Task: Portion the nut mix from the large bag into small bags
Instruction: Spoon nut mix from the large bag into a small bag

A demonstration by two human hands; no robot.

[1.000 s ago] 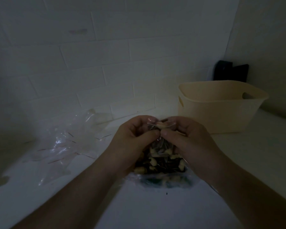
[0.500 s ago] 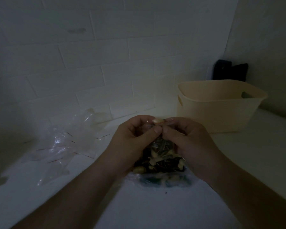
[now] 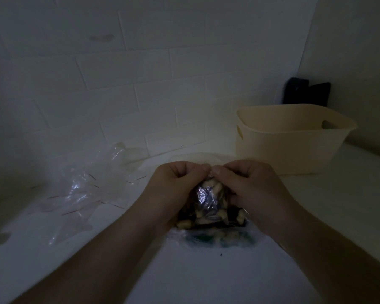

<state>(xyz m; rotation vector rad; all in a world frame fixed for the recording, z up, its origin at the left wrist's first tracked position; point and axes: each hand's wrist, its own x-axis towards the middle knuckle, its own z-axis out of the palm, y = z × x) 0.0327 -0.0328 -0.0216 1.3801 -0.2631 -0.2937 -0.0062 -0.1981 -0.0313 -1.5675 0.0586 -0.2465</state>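
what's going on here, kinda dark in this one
A person holds a small clear bag of nut mix over a white counter. Left hand and right hand both pinch the bag's top edge, thumbs meeting at the middle. A pile of empty clear bags lies to the left, a cream basket to the right.

A dim home kitchen corner, by the look of it — a white countertop (image 3: 206, 277) runs under a wall of pale brick-pattern tiles (image 3: 154, 69). A cream plastic basket (image 3: 290, 148) with cut-out handles stands by the corner, and clear food bags (image 3: 79, 189) lie crumpled on the counter — household stuff.
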